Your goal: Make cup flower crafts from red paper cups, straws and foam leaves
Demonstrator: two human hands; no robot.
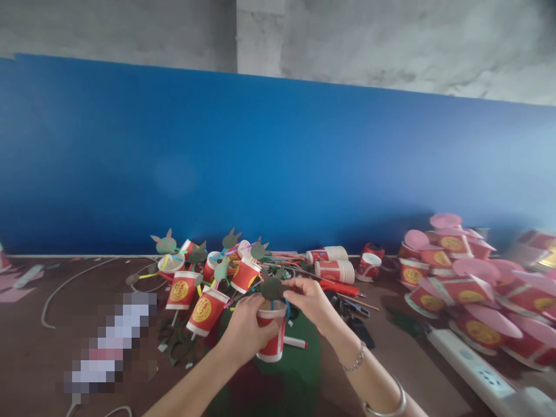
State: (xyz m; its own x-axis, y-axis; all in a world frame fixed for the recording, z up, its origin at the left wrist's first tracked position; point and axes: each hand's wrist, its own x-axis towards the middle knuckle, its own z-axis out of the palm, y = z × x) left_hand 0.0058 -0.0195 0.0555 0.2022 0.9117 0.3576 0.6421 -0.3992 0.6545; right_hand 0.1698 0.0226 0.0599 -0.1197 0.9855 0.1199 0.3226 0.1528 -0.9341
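My left hand (251, 324) is wrapped round a red and white paper cup (273, 348), which stands upright in front of me. Above the rim sits a dark green paper animal head (271, 288) with pointed ears, with blue strips (287, 310) by it. My right hand (307, 298) pinches the right edge of this head, thumb and forefinger together; the exact contact point is small. Just left of the cup lie several finished-looking red cups (207, 313) with similar green heads and coloured strips. A white marker with a red end (296, 343) lies right behind the held cup.
Stacked paper cups (334, 271) lie at the back, near a red-handled tool (341, 288). Many cups with pink paper discs (478, 333) are piled on the right, beside a white power strip (471, 370). Green paper scraps (176, 344) lie left. A blue panel (278, 162) stands behind.
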